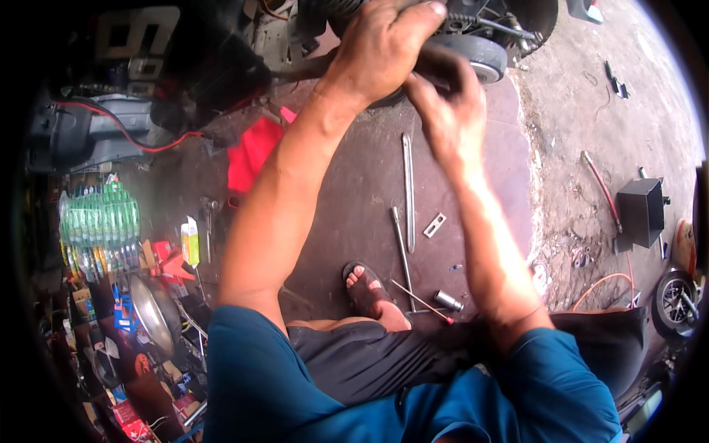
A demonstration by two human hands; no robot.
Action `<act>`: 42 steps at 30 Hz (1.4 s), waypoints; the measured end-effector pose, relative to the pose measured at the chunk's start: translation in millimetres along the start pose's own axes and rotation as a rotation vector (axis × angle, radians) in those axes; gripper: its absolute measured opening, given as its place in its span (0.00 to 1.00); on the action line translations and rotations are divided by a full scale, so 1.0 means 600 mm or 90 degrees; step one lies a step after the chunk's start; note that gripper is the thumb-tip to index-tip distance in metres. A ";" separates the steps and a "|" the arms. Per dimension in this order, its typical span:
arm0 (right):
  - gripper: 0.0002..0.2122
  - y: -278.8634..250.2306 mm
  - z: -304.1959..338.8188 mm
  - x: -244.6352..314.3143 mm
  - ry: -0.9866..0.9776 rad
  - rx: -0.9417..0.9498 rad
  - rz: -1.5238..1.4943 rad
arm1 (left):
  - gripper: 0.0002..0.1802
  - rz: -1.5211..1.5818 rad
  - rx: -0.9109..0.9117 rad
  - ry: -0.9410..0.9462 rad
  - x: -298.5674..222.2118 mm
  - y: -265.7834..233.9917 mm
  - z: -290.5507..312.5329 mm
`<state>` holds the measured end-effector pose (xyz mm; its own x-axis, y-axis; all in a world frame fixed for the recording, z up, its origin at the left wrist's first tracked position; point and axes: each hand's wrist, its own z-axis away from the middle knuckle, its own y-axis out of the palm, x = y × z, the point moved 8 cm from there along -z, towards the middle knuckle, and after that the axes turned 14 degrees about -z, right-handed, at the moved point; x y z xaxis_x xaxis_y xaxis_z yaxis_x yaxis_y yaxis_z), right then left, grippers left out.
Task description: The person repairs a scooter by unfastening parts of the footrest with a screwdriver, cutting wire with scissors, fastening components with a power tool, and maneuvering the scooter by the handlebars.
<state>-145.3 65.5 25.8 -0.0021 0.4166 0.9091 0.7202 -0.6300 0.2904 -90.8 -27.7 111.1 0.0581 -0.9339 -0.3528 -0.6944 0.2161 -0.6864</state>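
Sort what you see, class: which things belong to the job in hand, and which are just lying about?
Likely part of the job:
- left hand and right hand, up at the machinery
- round grey part beside them
- perhaps the long metal bar on the floor

Apparently lying about:
- green bottles
- black box
- spoked wheel

Small wheel (480, 52) with a dark grey tyre (461, 44) and pale metal rim (487, 72), standing tilted near the top of the view, its left part hidden.
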 end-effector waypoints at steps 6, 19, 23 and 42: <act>0.11 0.038 -0.118 0.000 0.196 0.419 0.062 | 0.25 -0.061 0.107 -0.035 -0.013 -0.007 -0.021; 0.09 0.057 -0.138 -0.128 0.151 0.438 -0.015 | 0.23 -0.158 0.188 -0.038 -0.004 -0.001 -0.021; 0.14 0.059 -0.104 -0.050 -0.220 0.130 0.266 | 0.17 -0.187 0.077 -0.129 -0.007 -0.021 -0.023; 0.07 0.050 -0.151 -0.114 0.153 0.498 0.074 | 0.25 -0.224 0.216 0.007 -0.036 -0.018 -0.012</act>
<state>-186.7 -41.3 -0.7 0.0174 0.1693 0.9854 0.9997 0.0151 -0.0203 -89.7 -11.8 130.9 0.2385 -0.9695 -0.0563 -0.3607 -0.0347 -0.9320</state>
